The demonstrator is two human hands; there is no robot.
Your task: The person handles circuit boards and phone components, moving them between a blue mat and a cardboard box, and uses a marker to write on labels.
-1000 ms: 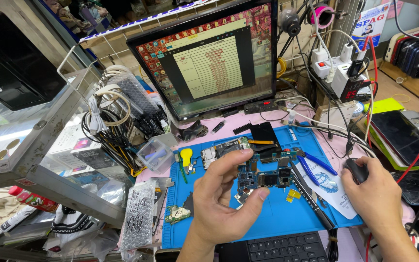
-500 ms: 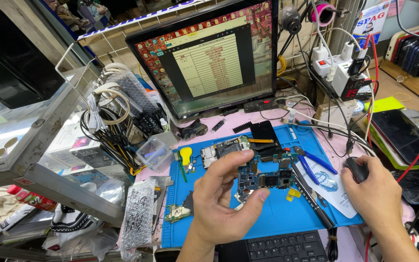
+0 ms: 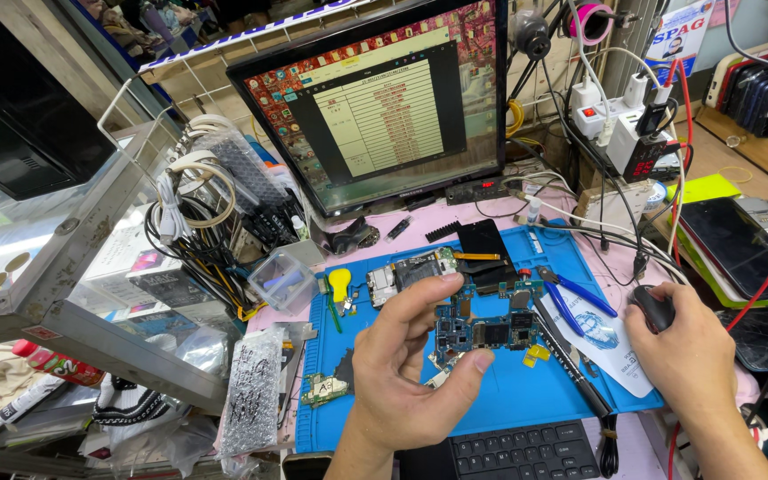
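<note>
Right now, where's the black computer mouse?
Head view, right side: black computer mouse under the right hand, just off the blue silicone work mat, beside the blue-handled pliers.

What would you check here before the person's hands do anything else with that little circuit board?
1. Left hand grips the circuit board between thumb and fingers: ok.
2. Board lifted off the blue mat: ok.
3. Right hand rests on the mouse: ok.
4. Monitor lit, showing a table: ok.
5. Pliers lie on the mat, apart from both hands: ok.
6. Board free of damage: cannot tell.
</note>
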